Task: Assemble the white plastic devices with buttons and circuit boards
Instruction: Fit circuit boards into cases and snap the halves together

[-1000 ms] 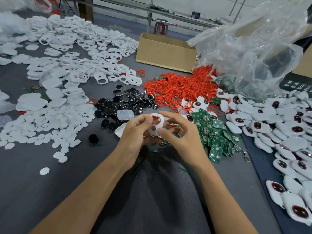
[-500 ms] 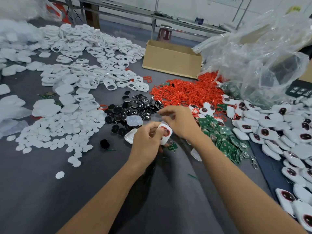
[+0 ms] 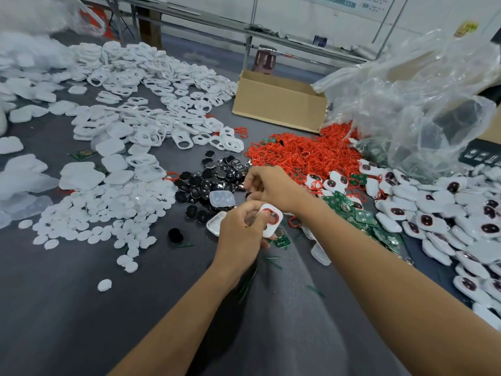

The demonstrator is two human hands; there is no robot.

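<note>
My left hand (image 3: 241,232) grips a white plastic shell (image 3: 272,221) with a red ring in its opening, just above the grey table. My right hand (image 3: 268,185) reaches across it to the near edge of a pile of black buttons (image 3: 206,180), its curled fingertips pinching one. Green circuit boards (image 3: 360,215) lie heaped to the right of my hands, and one board (image 3: 282,242) lies below the held shell. A pile of red rings (image 3: 303,153) sits behind my right hand. A translucent pad (image 3: 221,198) and a white back cover (image 3: 215,223) lie beside my left hand.
Open white shells (image 3: 151,104) and white round discs (image 3: 108,207) cover the table's left. Assembled white devices (image 3: 433,210) spread along the right edge. A cardboard box (image 3: 279,104) and a big clear plastic bag (image 3: 420,104) stand at the back.
My right hand let go of the shell and moved left and forward to the black buttons. My left hand has kept hold of the shell.
</note>
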